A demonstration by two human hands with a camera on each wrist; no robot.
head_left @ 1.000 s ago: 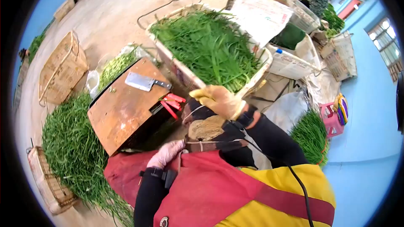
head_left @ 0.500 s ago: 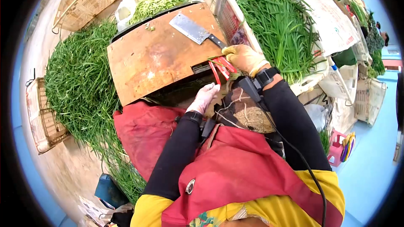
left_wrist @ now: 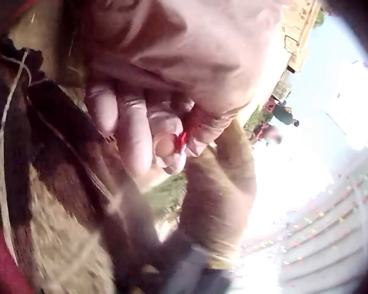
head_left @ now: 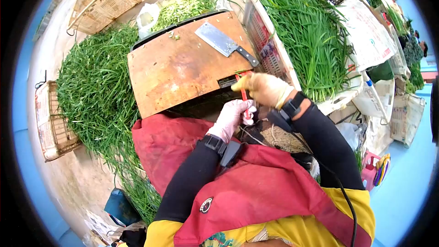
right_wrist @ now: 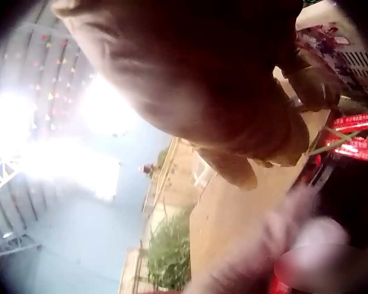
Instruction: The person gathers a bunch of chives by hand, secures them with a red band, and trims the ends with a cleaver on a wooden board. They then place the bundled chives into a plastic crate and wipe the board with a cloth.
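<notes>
My gloved left hand [head_left: 231,118] pinches a thin red strip [head_left: 243,95], a bit of which shows as red between thumb and finger in the left wrist view. Close above it is my right hand [head_left: 270,90], in a yellowish glove, with its fingertips over the strip's upper part. I cannot tell whether those fingers grip it. More red printed strips [right_wrist: 356,147] lie beside the right fingertips, crossed by a thin green stalk. Both hands are by the near right corner of a brown board [head_left: 173,68], and a cleaver [head_left: 218,40] lies flat on it.
To the right stands a crate [head_left: 292,78] of long green leafy stalks. A green heap [head_left: 96,87] lies left of the board. Behind it are pale cut pieces [head_left: 183,11] and a worn crate [head_left: 107,4]. A cord runs along the right sleeve [head_left: 334,155].
Both hands came over to the red strips at the board's corner as the view turned. The left hand now pinches one strip, and the two hands have drawn together.
</notes>
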